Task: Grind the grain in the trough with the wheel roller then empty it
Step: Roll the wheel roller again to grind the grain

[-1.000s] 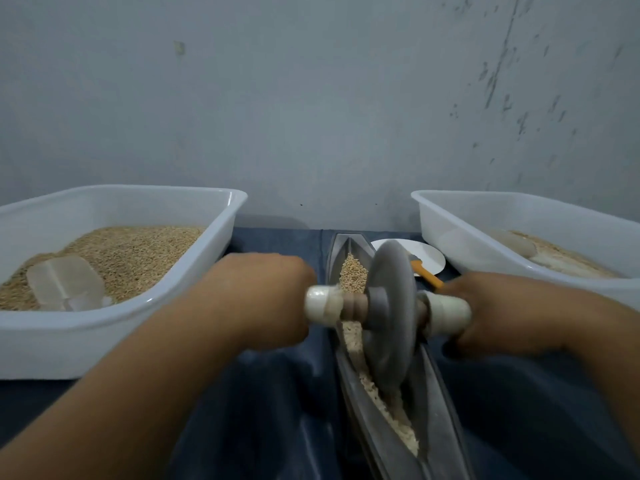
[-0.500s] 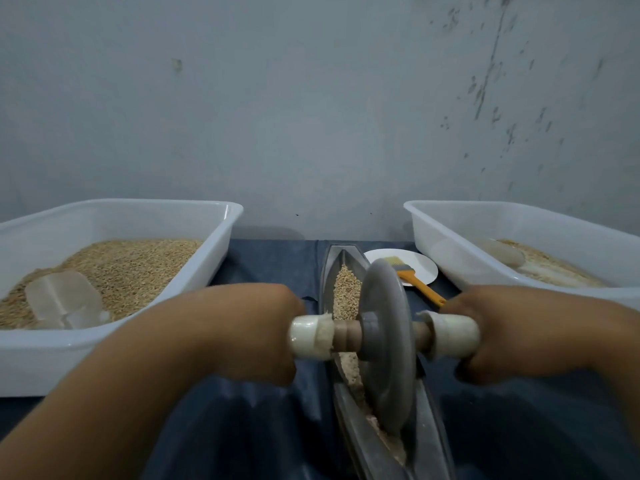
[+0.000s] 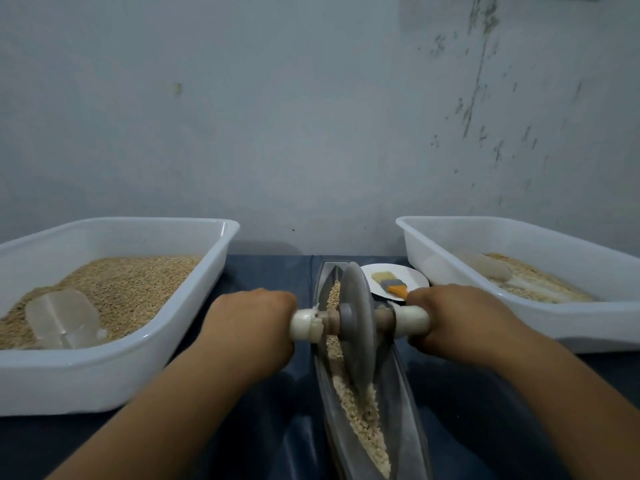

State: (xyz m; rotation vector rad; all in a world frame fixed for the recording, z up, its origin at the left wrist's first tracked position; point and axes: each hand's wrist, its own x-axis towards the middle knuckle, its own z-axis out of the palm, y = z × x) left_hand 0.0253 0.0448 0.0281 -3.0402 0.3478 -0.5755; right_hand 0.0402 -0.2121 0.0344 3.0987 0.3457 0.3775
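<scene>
A long grey metal trough (image 3: pixel 403 403) runs away from me down the middle of the dark blue table. Pale crushed grain (image 3: pixel 360 414) lies along its groove. The grey wheel roller (image 3: pixel 358 327) stands upright in the trough, towards its far half. My left hand (image 3: pixel 252 327) grips the white left handle (image 3: pixel 306 325). The white right handle (image 3: pixel 412 320) is gripped by my right hand (image 3: pixel 460 320). The handle ends are hidden inside my fists.
A white tub (image 3: pixel 114 372) of whole grain with a clear scoop (image 3: pixel 64 318) stands at the left. Another white tub (image 3: pixel 588 320) with ground grain stands at the right. A small white plate (image 3: pixel 412 278) with an orange-handled brush (image 3: pixel 393 284) lies behind the trough.
The wheel rolled towards me half a second ago and has now rolled away along the trough, uncovering crushed grain at the near end. Both hands kept their grip.
</scene>
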